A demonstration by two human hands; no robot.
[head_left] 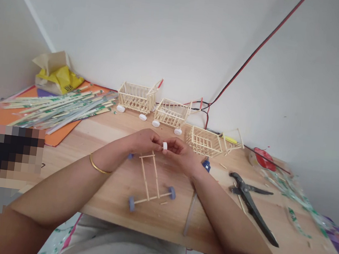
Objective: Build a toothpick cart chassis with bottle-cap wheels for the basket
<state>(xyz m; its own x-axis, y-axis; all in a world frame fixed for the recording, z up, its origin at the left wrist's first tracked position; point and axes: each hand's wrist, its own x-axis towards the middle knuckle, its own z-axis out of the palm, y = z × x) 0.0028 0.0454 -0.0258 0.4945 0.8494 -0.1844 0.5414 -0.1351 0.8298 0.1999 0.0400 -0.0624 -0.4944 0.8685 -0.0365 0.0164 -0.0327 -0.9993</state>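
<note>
My left hand [144,141] and my right hand [181,153] meet over the middle of the wooden board [111,202]. Together their fingertips pinch a small white wheel [165,146]. Just below them lies a thin stick frame [150,178] with two bluish wheels [172,192] on its near axle. The frame's far end reaches up to my fingers. A gold bangle [98,167] sits on my left wrist.
Three stick-built carts [136,97] stand along the wall at the back. A heap of wrapped sticks [63,105] lies at the left on orange paper. Black pliers [251,201] rest at the right, a clear glue stick [190,212] near my right forearm, red and black wires on the wall.
</note>
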